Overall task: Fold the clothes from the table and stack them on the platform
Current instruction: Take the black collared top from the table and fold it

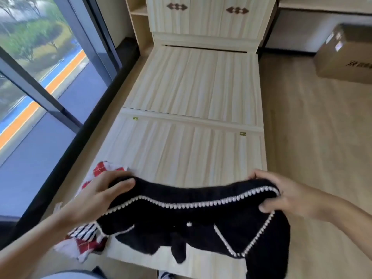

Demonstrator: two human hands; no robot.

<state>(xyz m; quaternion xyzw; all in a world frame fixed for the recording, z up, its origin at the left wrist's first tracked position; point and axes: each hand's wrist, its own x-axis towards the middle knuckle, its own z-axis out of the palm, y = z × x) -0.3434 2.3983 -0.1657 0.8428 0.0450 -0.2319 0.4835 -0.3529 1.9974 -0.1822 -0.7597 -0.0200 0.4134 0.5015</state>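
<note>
A black knitted garment (193,228) with white scalloped trim hangs stretched between both hands above the near end of a pale wooden platform (191,154). My left hand (98,196) grips its left upper edge, and my right hand (281,194) pinches its right upper edge. The lower part of the garment droops down over the platform's front edge. A red, white and dark patterned garment (86,240) lies crumpled at the platform's near left corner, partly hidden under my left arm.
A wooden cabinet (207,15) stands at the platform's far end. Large windows (40,77) run along the left. A cardboard box (346,55) sits on the wood floor (314,127) at the right. A shoe (166,275) shows at the bottom edge.
</note>
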